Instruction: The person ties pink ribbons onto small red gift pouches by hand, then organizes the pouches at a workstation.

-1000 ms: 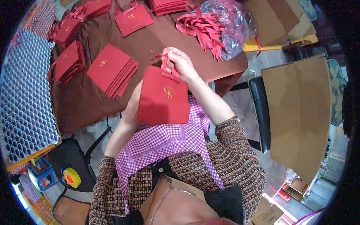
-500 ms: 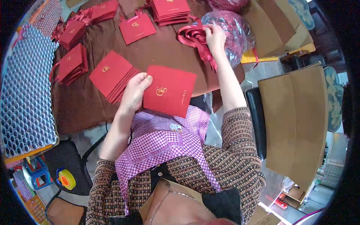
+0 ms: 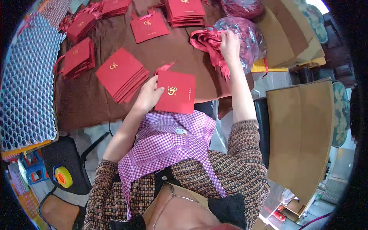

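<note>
My left hand (image 3: 150, 95) grips a flat red gift bag (image 3: 175, 100) with gold lettering by its left edge, thumb on the front. A short red ribbon end (image 3: 165, 67) sticks out above the bag's top edge. To the left of that hand lies a fanned stack of red bags (image 3: 119, 73). Over at the right, my right hand (image 3: 230, 48) pinches at a bunch of loose red ribbons (image 3: 209, 41) on the table. Right behind its fingers sits a clear plastic bag (image 3: 249, 40) full of red material.
More stacks of red bags (image 3: 186, 13) stand along the far side of the brown-covered table (image 3: 92, 105), and a single bag (image 3: 149, 28) lies among them. Cardboard boxes (image 3: 299, 130) are on the right. A patterned blue-and-white surface (image 3: 28, 88) borders the left.
My left hand has shifted slightly right and the bag in it has turned a little; a ribbon end now shows above it. My right hand stays at the ribbons.
</note>
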